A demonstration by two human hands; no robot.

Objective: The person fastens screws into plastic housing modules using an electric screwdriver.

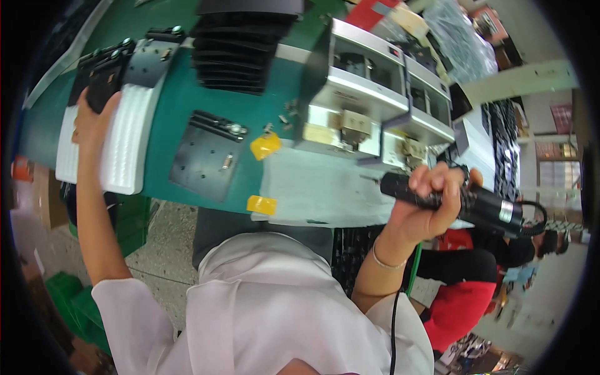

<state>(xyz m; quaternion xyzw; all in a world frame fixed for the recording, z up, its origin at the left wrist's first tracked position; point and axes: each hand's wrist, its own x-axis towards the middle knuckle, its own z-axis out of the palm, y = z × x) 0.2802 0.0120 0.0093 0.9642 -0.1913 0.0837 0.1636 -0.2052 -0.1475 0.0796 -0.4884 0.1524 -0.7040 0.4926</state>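
My left hand (94,122) reaches to the far left and is closed around the near end of a black plate (104,89), over a white foam tray (129,140). More black plates with metal fittings (150,61) lie at the tray's far end. My right hand (434,194) grips a black corded electric screwdriver (484,207), its bit pointing left above a white sheet (319,187). Between my hands, one dark plate (209,156) with a silver fitting along its far edge lies flat on the green table. Small metal parts (287,115) are scattered beyond it.
Two silver machines (356,87) stand at the back right. A stack of black plates (240,53) rises at the back. Yellow tape pieces (262,205) hold the white sheet's left side. Someone in red (459,312) sits to my right. A green crate (75,306) is on the floor.
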